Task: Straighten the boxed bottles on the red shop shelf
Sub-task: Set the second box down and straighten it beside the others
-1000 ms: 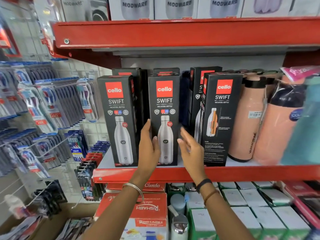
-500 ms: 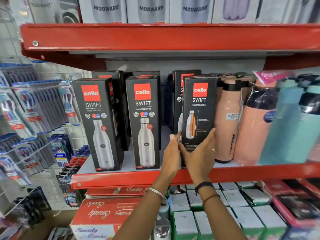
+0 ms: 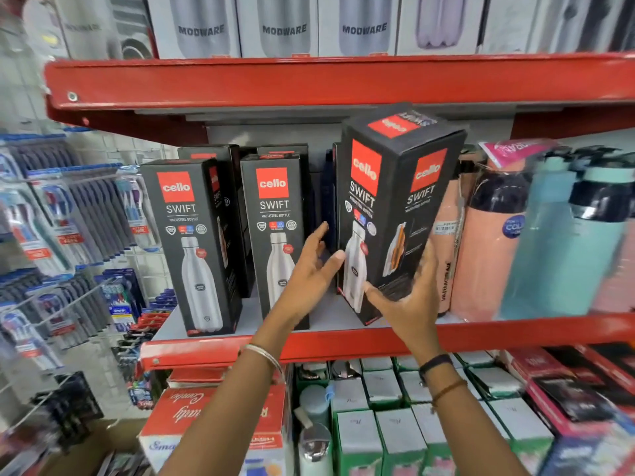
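- Three black Cello Swift boxes stand along the front edge of the red shelf [image 3: 343, 341], each printed with a bottle; all are closed, so I cannot see what is inside.
- The left box [image 3: 192, 245] and the middle box [image 3: 280, 235] stand upright, apart from each other, with more black boxes behind them, too hidden for me to count.
- The right box [image 3: 391, 214] is tilted, its top leaning toward me and one corner turned forward.
- My right hand [image 3: 409, 300] wraps its lower right side, thumb across the front, fingers behind: a firm hold.
- My left hand [image 3: 309, 269] is spread wide, its thumb tip touching the box's left edge, gripping nothing.
- Toward the shelf's right end stand two peach flasks [image 3: 488, 255] and two teal bottles [image 3: 563, 242].
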